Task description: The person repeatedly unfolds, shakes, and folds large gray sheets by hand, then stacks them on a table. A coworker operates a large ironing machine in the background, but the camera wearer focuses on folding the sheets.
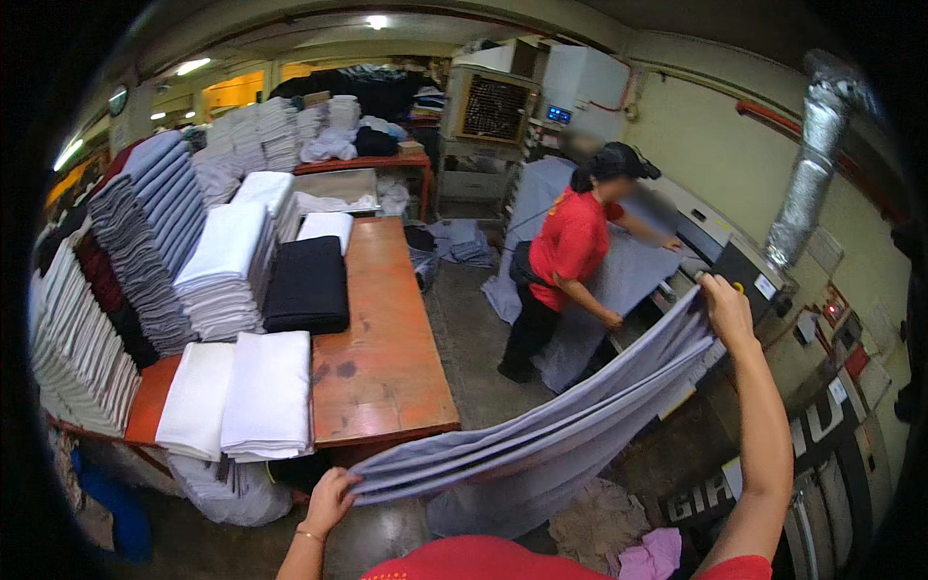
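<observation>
A long grey cloth (541, 440), gathered in several lengthwise folds, is stretched out in front of my body. My left hand (332, 498) is closed on its left end, low beside the front corner of the table. Higher up on the right, my right hand (727, 311) grips the other end, near the big machine by the wall. The cloth sags between the two hands, and its lower part hangs down over the floor.
An orange table (387, 358) on the left bears white folded towels (266, 396), a black folded stack (307, 283) and tall grey-blue piles (159, 203). A co-worker in red (570, 242) handles grey cloth at the machine (739, 275). Pink (650, 556) and beige cloths (599, 522) lie low in front.
</observation>
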A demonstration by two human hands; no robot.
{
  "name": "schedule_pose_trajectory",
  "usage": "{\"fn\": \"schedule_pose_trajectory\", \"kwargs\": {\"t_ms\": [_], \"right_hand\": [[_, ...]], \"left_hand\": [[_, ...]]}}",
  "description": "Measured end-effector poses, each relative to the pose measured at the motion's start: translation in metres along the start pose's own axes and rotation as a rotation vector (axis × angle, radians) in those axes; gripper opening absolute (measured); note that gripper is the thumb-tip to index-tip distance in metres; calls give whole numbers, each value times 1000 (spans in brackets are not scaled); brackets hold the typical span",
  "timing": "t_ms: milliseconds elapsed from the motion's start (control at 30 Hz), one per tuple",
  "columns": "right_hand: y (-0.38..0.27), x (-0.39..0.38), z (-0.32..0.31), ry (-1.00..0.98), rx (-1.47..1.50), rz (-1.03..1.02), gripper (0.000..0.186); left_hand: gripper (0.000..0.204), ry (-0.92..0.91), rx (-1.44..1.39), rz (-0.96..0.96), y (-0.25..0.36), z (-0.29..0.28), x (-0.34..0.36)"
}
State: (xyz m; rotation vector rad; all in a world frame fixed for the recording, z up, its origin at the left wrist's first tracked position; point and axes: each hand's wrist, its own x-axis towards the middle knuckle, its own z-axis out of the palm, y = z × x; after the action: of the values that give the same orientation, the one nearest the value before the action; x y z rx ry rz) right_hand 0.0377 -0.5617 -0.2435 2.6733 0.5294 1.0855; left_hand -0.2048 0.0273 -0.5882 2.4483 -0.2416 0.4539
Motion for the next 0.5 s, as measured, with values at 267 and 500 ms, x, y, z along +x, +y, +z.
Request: {"fn": "schedule_pose_trajectory", "kwargs": {"t_ms": [267, 500], "right_hand": [[-1, 7, 4, -74, -60, -35, 12], [1, 11, 7, -36, -26, -42, 9]], "left_hand": [[25, -758, -703, -178, 6, 63, -99], [23, -770, -820, -232, 16, 54, -95]]}}
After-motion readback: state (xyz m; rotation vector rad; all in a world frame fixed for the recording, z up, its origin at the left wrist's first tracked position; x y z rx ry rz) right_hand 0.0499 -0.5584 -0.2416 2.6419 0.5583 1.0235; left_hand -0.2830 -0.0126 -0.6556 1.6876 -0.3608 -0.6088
